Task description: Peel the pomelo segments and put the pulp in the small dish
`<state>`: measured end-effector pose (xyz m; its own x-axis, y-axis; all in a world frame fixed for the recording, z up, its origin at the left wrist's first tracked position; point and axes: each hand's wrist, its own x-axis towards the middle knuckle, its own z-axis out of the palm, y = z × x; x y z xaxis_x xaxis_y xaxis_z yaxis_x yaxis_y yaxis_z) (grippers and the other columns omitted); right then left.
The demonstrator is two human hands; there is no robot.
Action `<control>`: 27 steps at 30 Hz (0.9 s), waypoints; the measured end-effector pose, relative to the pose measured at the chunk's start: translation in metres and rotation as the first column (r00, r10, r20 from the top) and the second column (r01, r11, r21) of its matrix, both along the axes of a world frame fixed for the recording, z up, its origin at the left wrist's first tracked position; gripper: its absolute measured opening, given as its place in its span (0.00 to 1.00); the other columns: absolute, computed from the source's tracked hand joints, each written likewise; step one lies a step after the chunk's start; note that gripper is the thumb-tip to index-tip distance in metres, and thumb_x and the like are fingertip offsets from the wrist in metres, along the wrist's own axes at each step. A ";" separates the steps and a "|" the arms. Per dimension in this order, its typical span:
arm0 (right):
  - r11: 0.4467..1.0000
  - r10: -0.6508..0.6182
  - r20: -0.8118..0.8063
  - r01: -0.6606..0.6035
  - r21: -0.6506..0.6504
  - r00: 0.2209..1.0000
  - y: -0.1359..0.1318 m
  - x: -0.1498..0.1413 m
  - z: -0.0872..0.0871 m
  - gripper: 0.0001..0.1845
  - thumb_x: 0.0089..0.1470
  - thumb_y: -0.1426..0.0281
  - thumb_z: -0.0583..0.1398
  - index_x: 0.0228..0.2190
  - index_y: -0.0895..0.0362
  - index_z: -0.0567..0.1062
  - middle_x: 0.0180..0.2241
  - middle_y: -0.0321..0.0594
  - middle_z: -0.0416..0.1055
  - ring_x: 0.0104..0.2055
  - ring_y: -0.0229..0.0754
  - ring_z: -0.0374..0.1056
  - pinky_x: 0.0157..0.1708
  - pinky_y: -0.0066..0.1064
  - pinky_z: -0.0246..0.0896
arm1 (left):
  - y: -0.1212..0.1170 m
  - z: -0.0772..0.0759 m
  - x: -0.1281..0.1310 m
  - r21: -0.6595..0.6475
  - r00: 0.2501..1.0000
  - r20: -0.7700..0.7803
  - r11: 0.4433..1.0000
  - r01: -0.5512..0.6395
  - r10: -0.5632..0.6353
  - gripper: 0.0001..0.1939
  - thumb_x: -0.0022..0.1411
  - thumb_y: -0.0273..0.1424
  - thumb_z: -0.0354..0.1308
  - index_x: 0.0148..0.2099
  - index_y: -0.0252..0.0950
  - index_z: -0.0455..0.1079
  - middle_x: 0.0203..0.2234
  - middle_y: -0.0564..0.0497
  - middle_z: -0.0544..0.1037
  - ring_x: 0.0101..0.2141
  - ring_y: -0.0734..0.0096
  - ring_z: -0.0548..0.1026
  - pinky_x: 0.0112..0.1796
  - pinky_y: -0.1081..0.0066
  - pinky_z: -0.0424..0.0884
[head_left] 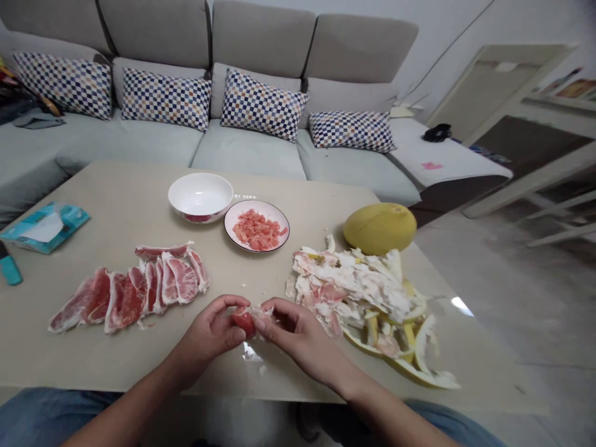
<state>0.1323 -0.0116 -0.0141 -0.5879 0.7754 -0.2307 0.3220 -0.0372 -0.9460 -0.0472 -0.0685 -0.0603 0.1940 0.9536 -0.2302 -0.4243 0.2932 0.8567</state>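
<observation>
Near the front of the table, my left hand [214, 332] grips a red pomelo segment [244, 321] between thumb and fingers. My right hand [298, 335] pinches pale membrane [261, 315] at the segment's right side. To the left lies a row of pomelo segments [135, 292], several with white skin on them. Beyond my hands, a dark-rimmed plate [229, 231] bears peeled red pulp [259, 230]. On the right is a heap of white pith and membrane scraps [358, 285] over yellow-edged peel [414, 366].
A white bowl [200, 195] stands left of the plate. A whole yellow pomelo [380, 228] sits behind the scraps. A blue tissue pack [46, 226] and a teal-handled tool [10, 270] are at the table's left. Behind the table [130, 186] runs a grey sofa [254, 155].
</observation>
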 end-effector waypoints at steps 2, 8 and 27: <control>1.000 -0.010 -0.025 0.010 0.007 1.000 -0.001 0.000 -0.001 0.16 0.55 0.57 0.59 0.34 0.58 0.74 0.29 0.37 0.70 0.30 0.37 0.62 0.30 0.27 0.54 | -0.001 -0.003 0.001 -0.050 1.000 -0.002 0.999 -0.016 0.016 0.26 0.53 0.32 0.66 0.53 0.40 0.64 0.44 0.45 0.76 0.49 0.58 0.72 0.49 0.63 0.66; 0.986 -0.037 0.024 0.033 0.163 0.999 -0.005 -0.002 -0.003 0.12 0.56 0.61 0.60 0.33 0.57 0.76 0.30 0.37 0.73 0.31 0.38 0.65 0.32 0.28 0.57 | -0.002 -0.009 0.004 -0.060 0.991 -0.064 0.991 -0.118 0.114 0.28 0.47 0.33 0.70 0.50 0.40 0.67 0.48 0.45 0.74 0.49 0.57 0.72 0.47 0.64 0.68; 0.998 -0.046 -0.086 0.049 0.032 0.995 -0.002 0.002 -0.006 0.16 0.57 0.56 0.57 0.34 0.57 0.71 0.29 0.37 0.73 0.32 0.40 0.67 0.33 0.30 0.59 | 0.000 0.005 0.002 -0.075 0.987 0.068 0.987 -0.139 0.144 0.25 0.55 0.27 0.65 0.55 0.37 0.66 0.52 0.41 0.75 0.53 0.57 0.72 0.53 0.63 0.67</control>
